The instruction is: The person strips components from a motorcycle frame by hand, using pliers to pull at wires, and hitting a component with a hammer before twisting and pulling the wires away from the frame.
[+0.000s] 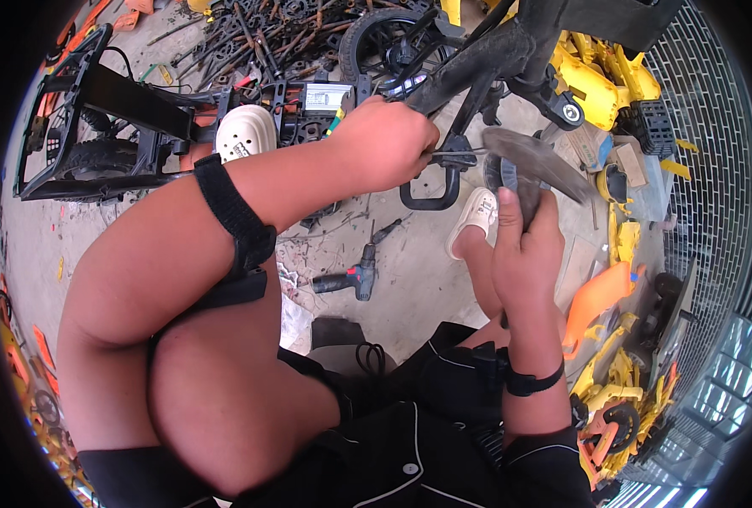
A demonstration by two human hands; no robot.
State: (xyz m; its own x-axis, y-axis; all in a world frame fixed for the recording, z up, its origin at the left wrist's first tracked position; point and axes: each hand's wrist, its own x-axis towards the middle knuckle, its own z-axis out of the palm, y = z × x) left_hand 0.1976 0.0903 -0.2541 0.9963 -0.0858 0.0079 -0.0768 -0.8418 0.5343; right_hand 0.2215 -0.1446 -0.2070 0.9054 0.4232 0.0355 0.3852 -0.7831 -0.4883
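My left hand point(384, 142) is closed around a screwdriver point(339, 118). Its yellow-green handle end sticks out behind the fist, and the thin shaft points right across a bracket on a black metal frame point(477, 63). A bent black loop point(431, 201) hangs under that bracket. My right hand point(528, 241) grips the dark handle of a hammer point(538, 161), its grey head smeared by motion close to the shaft's tip. Whether the head touches the shaft I cannot tell.
On the concrete between my legs lies a cordless drill point(360, 273). A black scooter-like chassis point(105, 127) stands at left. Rusty rods point(266, 42) and a wheel point(393, 51) lie at the far side. Yellow plastic parts point(592, 85) and an orange panel point(597, 305) are at right.
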